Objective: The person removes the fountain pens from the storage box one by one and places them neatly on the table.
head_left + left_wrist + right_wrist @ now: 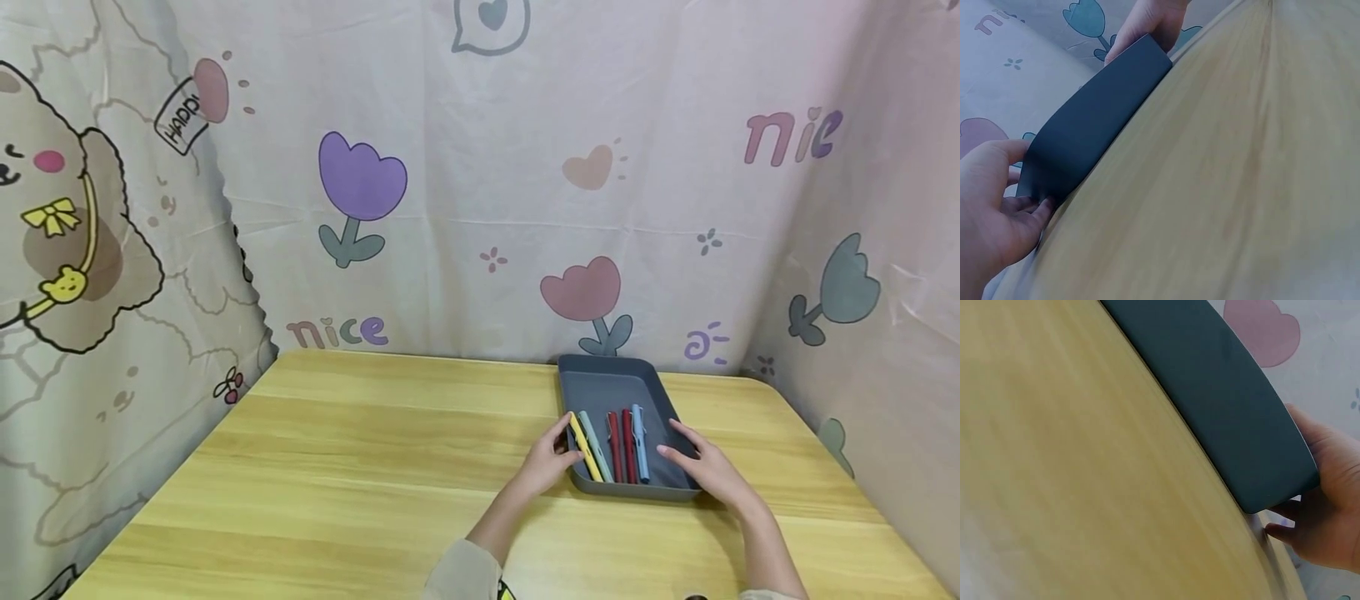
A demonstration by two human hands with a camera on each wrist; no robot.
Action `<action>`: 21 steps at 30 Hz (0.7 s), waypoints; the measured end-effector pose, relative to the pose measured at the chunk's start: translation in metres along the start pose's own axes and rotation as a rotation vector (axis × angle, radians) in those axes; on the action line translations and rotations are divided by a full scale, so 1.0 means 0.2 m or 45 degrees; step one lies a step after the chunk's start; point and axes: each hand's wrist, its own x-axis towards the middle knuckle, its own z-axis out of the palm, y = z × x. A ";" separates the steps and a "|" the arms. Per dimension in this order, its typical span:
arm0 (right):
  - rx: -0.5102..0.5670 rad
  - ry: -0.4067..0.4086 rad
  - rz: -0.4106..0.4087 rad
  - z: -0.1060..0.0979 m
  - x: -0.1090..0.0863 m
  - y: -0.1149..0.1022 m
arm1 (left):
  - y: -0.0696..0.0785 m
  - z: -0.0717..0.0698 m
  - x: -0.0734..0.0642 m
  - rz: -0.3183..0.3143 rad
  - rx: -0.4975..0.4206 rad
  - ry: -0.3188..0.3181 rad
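Note:
A dark grey tray (606,388) lies on the table with several pens in its near half. On the left are a yellow pen (586,448) and a pale green pen (596,446); two red pens (628,447) and a light blue pen (640,446) lie to their right. My left hand (545,461) grips the tray's left side near the front, thumb over the rim. Opposite it, my right hand (711,472) holds the right side. Both wrist views show the tray's outer wall (1091,119), with fingers of the right hand (1329,494) tucked under the corner.
The wooden table (360,450) extends left of the tray. Behind and at both sides hangs a printed cloth (465,192), close to the tray's far end. A small dark object (696,597) shows at the bottom edge of the head view.

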 end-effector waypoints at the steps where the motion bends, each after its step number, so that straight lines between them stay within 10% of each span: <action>1: -0.004 -0.003 0.003 0.00 0.00 0.00 | 0.00 0.00 0.00 -0.001 -0.002 0.001; 21: -0.060 -0.006 -0.076 0.06 0.02 -0.06 | 0.00 -0.11 -0.05 0.004 -0.004 0.007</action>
